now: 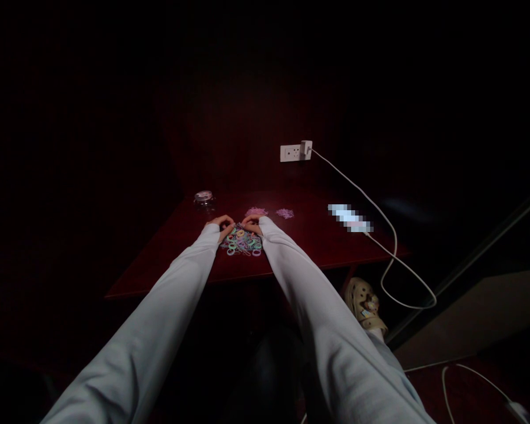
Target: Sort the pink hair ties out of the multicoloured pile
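Note:
A mixed pile of small elastic hair ties (242,242), green, purple, orange and other colours, lies near the front of the dark red table. At the pile's upper left edge is my left hand (223,222), its thumb and fingers curled together in a pinch. Facing it across a small gap, my right hand (252,222) is likewise pinched, at the upper right of the pile. What sits between the fingertips is too small and dark to make out. Just beyond my hands lie a pink heap of bands (257,211) and a smaller purple-pink heap (285,213).
A clear jar with a lid (204,199) stands at the table's back left. To the right lies a bright, pixelated phone-like device (351,218) on a white cable (371,197), which runs to a wall socket (290,153). A beige clog (363,303) shows below the table edge (159,288).

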A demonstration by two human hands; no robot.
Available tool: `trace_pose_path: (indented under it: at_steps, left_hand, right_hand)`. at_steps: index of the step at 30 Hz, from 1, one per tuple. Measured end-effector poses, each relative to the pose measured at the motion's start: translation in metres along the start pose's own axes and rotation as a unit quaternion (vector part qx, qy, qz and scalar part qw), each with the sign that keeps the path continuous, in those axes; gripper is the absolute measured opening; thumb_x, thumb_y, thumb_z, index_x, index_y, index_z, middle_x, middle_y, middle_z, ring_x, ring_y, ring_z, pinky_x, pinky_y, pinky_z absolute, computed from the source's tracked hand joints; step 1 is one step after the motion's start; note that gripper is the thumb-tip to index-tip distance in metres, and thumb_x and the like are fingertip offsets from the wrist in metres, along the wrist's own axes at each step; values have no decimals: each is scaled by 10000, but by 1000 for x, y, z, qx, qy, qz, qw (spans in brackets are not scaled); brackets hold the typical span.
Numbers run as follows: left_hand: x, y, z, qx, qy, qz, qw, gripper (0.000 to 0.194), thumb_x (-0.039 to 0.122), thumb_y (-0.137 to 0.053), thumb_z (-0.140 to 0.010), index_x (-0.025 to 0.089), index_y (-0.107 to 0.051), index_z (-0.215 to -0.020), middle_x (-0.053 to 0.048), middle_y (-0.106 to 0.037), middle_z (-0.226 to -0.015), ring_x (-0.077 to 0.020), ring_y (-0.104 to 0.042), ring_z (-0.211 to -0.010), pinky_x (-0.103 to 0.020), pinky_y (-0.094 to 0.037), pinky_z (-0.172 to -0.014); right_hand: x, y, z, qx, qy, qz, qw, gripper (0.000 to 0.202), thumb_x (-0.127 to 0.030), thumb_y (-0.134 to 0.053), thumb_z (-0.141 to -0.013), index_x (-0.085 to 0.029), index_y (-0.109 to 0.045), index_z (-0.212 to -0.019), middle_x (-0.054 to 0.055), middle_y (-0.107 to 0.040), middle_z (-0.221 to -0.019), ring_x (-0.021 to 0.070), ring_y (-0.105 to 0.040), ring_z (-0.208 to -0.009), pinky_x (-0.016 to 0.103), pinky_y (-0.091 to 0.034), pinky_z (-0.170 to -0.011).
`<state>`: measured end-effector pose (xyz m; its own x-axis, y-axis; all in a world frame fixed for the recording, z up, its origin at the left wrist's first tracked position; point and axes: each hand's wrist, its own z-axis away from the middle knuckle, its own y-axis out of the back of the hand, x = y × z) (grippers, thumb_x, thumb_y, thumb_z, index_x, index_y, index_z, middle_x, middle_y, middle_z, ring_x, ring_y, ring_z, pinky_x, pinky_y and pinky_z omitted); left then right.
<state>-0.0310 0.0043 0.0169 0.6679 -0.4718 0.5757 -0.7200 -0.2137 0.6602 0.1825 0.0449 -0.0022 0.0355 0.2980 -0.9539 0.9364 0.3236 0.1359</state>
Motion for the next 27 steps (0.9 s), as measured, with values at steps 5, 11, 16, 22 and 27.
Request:
trace_pose_path:
  at_steps: [5,11,16,22,27]
  left_hand:
    - [0,-1,0,-1,-5,-33,999,247,465,-631,-920,265,-776,-916,-19,-787,-903,-216,-693,-880,-335,-556,-868]
    - [-3,-5,-3,-9,1,-74,997,222,398,-608,-936,264,-784,-919,-37,-807,-967,-236,-701,-935,-375,-544,-947]
    - [-2,-5,-1,-10,5,-100,995,299,442,-555,-1006,270,-788,-934,-44,-807,-1028,-260,-708,-1061,-388,-515,-996]
    - [-5,1,-2,-49,-13,-107,993,257,515,-711,-920,288,-820,-972,-41,-814,-1112,-281,-707,-1101,-408,-505,-991]
    - [-12,0,-6,-49,-8,-101,994,238,493,-738,-900,307,-841,-1008,-46,-821,-1159,-303,-709,-1164,-431,-505,-1013]
  right_hand:
    - [-3,1,4,-8,-12,17,1000,96,-261,-821,-751,-222,-733,-762,-40,-611,-645,118,-520,-573,262,-402,-551]
    - [-4,3,5,-6,-6,38,999,115,-299,-851,-762,-225,-765,-784,-50,-597,-623,109,-524,-567,268,-397,-572]
    - [-3,2,4,3,-15,38,999,115,-286,-850,-769,-226,-755,-790,-69,-578,-602,98,-503,-537,260,-385,-560]
    - [-6,-1,6,12,-31,12,999,65,-174,-776,-805,-218,-750,-766,-60,-576,-579,123,-527,-535,283,-422,-570]
    - [-3,0,3,20,-20,15,999,89,-152,-764,-819,-216,-745,-761,-53,-594,-584,122,-533,-537,283,-435,-575]
